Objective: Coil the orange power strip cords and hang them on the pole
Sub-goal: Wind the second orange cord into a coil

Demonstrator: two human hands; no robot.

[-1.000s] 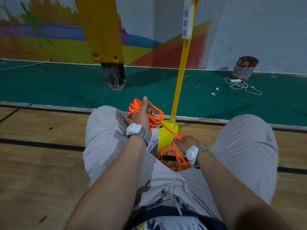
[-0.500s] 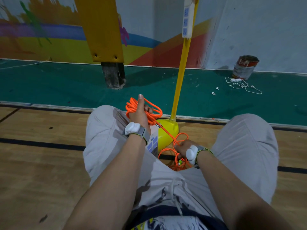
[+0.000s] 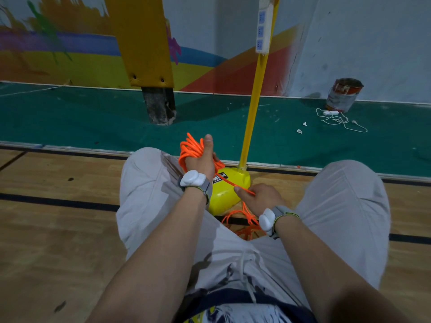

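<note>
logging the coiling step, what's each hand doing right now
Left hand: closed, gripping the coiled loops of the orange cord.
Right hand: closed, pinching a loose strand of the same cord.

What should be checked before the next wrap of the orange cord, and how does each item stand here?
1. Coil secured: left hand grips the orange coil. Ok.
2. Feed controlled: right hand pinches the strand running from the coil. Ok.
3. All cord gathered: loose cord lies on the floor between the legs. Not ok.
4. Loose cord free of knots: partly hidden by the right wrist. Cannot tell.
5. Pole ready: upright in its yellow base, a power strip already on it. Ok.
</note>
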